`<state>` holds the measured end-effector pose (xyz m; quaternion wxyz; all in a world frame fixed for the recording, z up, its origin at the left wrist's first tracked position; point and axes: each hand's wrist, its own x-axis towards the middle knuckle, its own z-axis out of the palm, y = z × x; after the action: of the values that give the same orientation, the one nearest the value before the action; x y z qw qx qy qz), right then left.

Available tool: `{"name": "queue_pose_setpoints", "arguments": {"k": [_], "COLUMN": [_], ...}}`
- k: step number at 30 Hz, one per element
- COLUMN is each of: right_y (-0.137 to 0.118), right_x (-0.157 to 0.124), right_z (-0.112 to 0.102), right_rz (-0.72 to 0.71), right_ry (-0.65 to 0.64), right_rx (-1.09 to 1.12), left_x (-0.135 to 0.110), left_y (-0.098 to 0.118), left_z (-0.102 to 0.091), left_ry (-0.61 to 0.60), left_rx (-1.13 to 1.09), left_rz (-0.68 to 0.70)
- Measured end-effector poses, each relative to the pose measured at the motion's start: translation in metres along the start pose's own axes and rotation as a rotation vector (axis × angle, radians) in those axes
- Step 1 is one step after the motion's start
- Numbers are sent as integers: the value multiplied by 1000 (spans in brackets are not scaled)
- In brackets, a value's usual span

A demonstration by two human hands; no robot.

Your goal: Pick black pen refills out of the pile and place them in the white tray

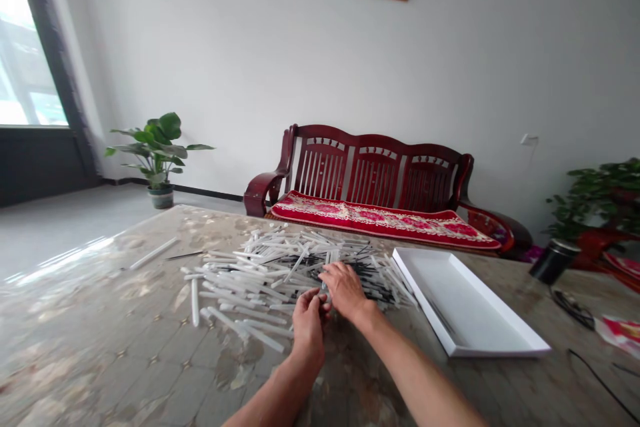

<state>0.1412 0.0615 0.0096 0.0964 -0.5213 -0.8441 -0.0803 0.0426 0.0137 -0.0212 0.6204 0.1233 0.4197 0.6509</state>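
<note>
A loose heap of whitish, translucent tubes (235,281) lies on the table, with thin black sticks (373,278) mixed in, mostly on the right side. My left hand (309,320) is at the near edge of the heap, thumb and fingers pinched together; what they hold is too small to name. Just right of it and slightly farther off, my right hand (345,288) reaches over the heap with its fingers bent down. Its fingertips come close to the left hand's, and a pale piece shows by them. Whatever the right fingers grip is hidden.
Right of the heap stands a shallow white box (495,343) with a few thin dark sticks along its left wall. A black cylinder (555,260) and a dark cable (573,310) are farther right. One tube (154,253) lies apart at left. Beyond the patterned table (150,373) is a wooden bench (375,177).
</note>
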Motion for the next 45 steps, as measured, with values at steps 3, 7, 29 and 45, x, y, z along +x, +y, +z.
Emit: {"name": "queue_pose_setpoints", "arguments": {"k": [3, 7, 29, 45], "right_y": [-1, 1, 46, 12], "right_x": [-1, -7, -86, -79], "right_z": [-3, -6, 11, 7], "right_rz": [-23, -75, 485, 211], "right_ry": [-14, 69, 571, 371], "right_rx": [-28, 4, 584, 176], "left_x": [1, 4, -2, 6], "left_y": [-4, -8, -5, -9], "left_z": [-1, -3, -1, -4], "left_ry": [5, -21, -190, -113], "left_rx": [28, 56, 451, 154], "left_rz": [0, 31, 347, 123]}}
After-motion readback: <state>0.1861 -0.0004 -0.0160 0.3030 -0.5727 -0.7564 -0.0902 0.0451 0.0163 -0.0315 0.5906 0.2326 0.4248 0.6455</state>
